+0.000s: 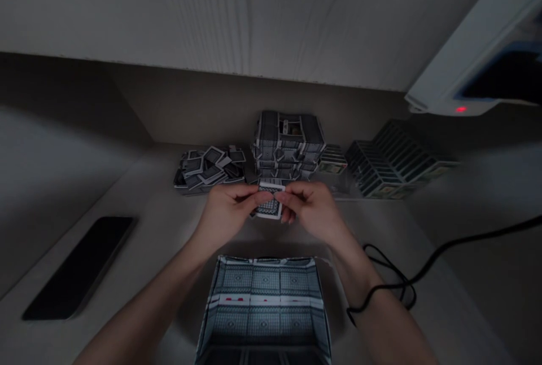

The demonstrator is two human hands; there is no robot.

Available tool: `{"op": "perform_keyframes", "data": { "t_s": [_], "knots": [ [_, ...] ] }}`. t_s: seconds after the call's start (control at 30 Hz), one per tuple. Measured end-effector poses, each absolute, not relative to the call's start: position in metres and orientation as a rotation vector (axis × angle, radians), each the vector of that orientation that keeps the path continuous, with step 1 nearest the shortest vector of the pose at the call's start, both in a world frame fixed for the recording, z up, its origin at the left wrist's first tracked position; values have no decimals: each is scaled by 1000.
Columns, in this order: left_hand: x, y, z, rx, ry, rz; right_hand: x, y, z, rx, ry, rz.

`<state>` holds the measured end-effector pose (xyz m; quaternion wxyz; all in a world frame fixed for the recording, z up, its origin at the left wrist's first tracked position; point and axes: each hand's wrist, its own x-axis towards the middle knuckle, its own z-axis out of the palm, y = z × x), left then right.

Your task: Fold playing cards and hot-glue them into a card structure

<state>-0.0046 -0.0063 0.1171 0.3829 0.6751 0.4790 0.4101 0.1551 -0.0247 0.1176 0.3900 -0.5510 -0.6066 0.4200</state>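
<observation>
Patterned playing cards (269,207) are pinched between my two hands near the middle of the view. My left hand (231,210) grips their left side with thumb and fingers, and my right hand (311,207) holds the right side, both thumbs on top. Whether it is one card or a few, I cannot tell. Below them, closest to me, stands an open box (265,280) built of card backs. Just beyond my hands rises a stack of folded-card pieces (288,145).
A heap of loose folded cards (212,167) lies back left. Rows of folded cards (381,167) stand back right. A black phone (78,269) is at left. A black cable (449,246) crosses my right forearm. A white board (203,15) overhangs the desk.
</observation>
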Motion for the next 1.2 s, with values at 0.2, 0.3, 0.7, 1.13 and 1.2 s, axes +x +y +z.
{"op": "perform_keyframes", "data": {
  "t_s": [0.2,0.3,0.7,1.13,1.2],
  "knots": [
    [-3,-8,117,1667,1230,1101,154,-26,116,-1359,-1542,982],
    [-1,-9,117,1650,1216,1113,155,-26,116,-1369,-1553,981],
    [9,-14,107,1809,1258,1271,150,-28,115,-1303,-1568,1024],
    [9,-20,104,1985,1322,1441,138,-32,120,-1254,-1445,1135],
    [8,-19,102,2013,1331,1459,137,-32,119,-1253,-1428,1150]
  ]
}}
